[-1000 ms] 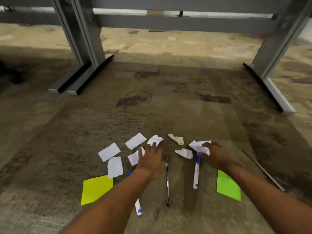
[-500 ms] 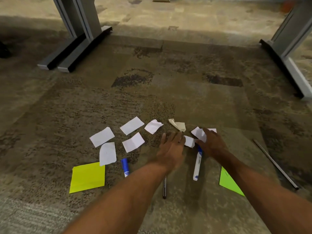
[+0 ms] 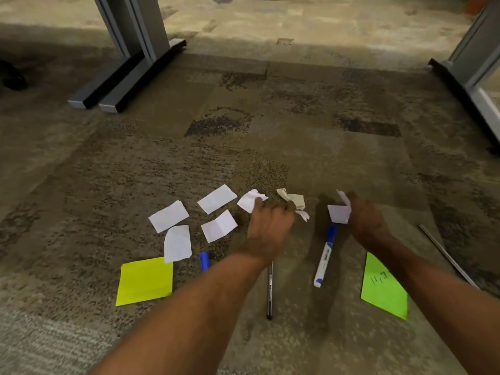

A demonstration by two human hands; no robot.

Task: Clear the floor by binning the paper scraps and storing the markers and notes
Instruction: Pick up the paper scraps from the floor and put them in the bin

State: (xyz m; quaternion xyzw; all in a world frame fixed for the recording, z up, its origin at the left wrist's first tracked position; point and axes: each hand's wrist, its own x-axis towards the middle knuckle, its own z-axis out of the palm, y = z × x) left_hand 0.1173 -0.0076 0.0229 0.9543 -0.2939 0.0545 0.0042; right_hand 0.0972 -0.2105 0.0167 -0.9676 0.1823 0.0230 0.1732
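Left hand [image 3: 270, 226], over the middle of the row half a second ago, now closes its grip on a small white paper scrap [image 3: 303, 214]. Right hand [image 3: 365, 223] keeps gripping white paper pieces [image 3: 338, 212]. Flat scraps [image 3: 169, 220], blue-capped white marker [image 3: 324, 255], yellow sticky note [image 3: 144, 281] remain on the carpet [image 3: 270, 147].

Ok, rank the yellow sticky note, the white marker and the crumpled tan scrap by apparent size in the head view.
1. yellow sticky note
2. white marker, long but thin
3. crumpled tan scrap, partly hidden by the left hand and farther off
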